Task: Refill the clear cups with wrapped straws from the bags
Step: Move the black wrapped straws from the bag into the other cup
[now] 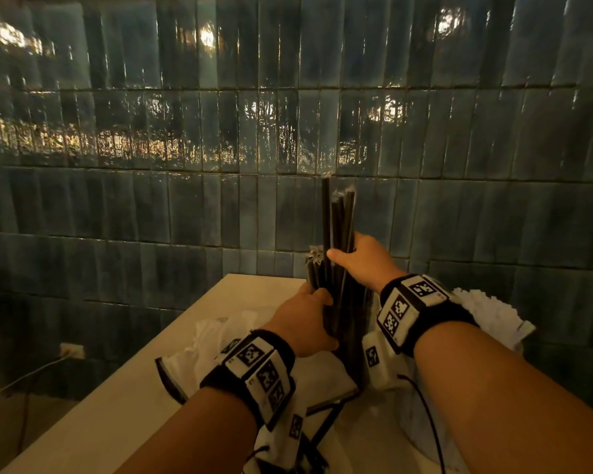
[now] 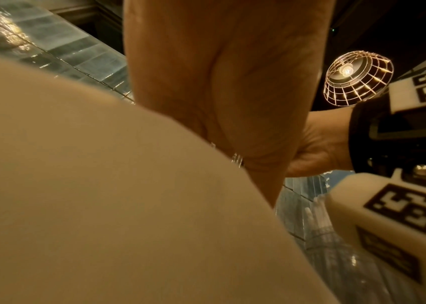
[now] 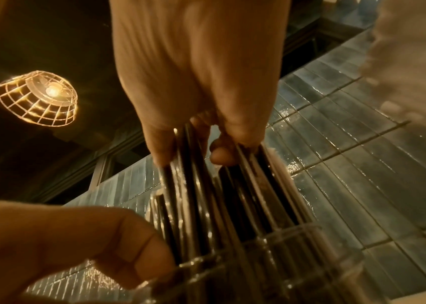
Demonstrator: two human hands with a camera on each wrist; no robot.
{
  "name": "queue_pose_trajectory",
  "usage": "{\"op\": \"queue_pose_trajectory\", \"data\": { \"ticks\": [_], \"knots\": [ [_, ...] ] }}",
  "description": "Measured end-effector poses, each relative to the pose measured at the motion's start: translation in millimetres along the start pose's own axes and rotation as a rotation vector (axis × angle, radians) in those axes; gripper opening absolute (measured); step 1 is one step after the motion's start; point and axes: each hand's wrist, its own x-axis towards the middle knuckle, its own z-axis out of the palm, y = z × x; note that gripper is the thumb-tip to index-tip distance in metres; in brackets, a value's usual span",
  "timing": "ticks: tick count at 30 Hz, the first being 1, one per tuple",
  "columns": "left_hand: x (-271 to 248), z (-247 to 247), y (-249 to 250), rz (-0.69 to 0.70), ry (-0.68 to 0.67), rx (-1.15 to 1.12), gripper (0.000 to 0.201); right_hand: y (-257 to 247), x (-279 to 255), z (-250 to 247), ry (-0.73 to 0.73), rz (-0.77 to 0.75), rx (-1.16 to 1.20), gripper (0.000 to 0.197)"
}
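Near the far edge of the table, black wrapped straws stand upright in a clear cup. The right hand clutches the taller bundle from above; the left hand holds the shorter ones just beside. No legible writing.

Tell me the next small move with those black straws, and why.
Probably ease the right hand down so its raised straws sink level with the rest. They stand above the shorter bunch, their lower ends already inside the clear cup, which the left hand holds steady at its rim.
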Motion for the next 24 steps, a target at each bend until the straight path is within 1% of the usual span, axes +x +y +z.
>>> {"op": "queue_pose_trajectory", "data": {
  "ticks": [2, 5, 7, 8, 9, 10, 11, 12, 13, 14, 16, 17, 18, 20, 22, 24],
  "knots": [
    [0, 0, 0, -0.001, -0.001, -0.006, 0.068, 1, 1, 0, -0.029, 0.038, -0.065, 0.032],
    [-2, -1, 0, 0.000, -0.005, -0.004, 0.069, -2, 3, 0, -0.078, 0.097, -0.260, 0.046],
    [-2, -3, 2, 0.002, -0.015, -0.001, 0.070, -5, 3, 0, -0.110, 0.103, -0.392, 0.051],
    [-3, -4, 3, 0.000, -0.023, 0.000, 0.071, -6, 3, -1, -0.112, 0.088, -0.414, 0.051],
    [-3, -5, 4, -0.003, -0.030, 0.001, 0.070, -6, 4, -1, -0.095, 0.075, -0.366, 0.050],
    [-4, -6, 4, -0.006, -0.034, 0.004, 0.070, -7, 3, -3, -0.058, 0.066, -0.255, 0.050],
    [-4, -7, 5, -0.008, -0.038, 0.009, 0.070, -9, 3, -4, -0.003, 0.064, -0.115, 0.054],
    [-4, -7, 4, -0.008, -0.042, 0.014, 0.070, -13, 4, -6, 0.073, 0.049, -0.016, 0.063],
    [-4, -8, 4, -0.008, -0.045, 0.014, 0.070, -17, 6, -7, 0.144, 0.008, 0.014, 0.074],
    [-5, -8, 4, -0.009, -0.048, 0.008, 0.069, -22, 8, -8, 0.200, -0.055, -0.012, 0.081],
    [-4, -8, 4, -0.013, -0.051, -0.001, 0.069, -38, 14, -10, 0.275, -0.232, -0.138, 0.085],
    [-4, -8, 4, -0.016, -0.054, 0.004, 0.069, -45, 18, -11, 0.283, -0.314, -0.216, 0.085],
    [-4, -8, 5, -0.018, -0.057, 0.012, 0.069, -51, 22, -13, 0.267, -0.368, -0.303, 0.084],
    [-4, -8, 5, -0.016, -0.054, 0.025, 0.068, -57, 30, -15, 0.186, -0.401, -0.435, 0.081],
    [-5, -8, 4, -0.012, -0.050, 0.022, 0.067, -56, 35, -16, 0.115, -0.406, -0.479, 0.077],
    [-5, -8, 3, -0.007, -0.047, 0.022, 0.068, -47, 36, -15, 0.085, -0.396, -0.502, 0.066]
  ]
}}
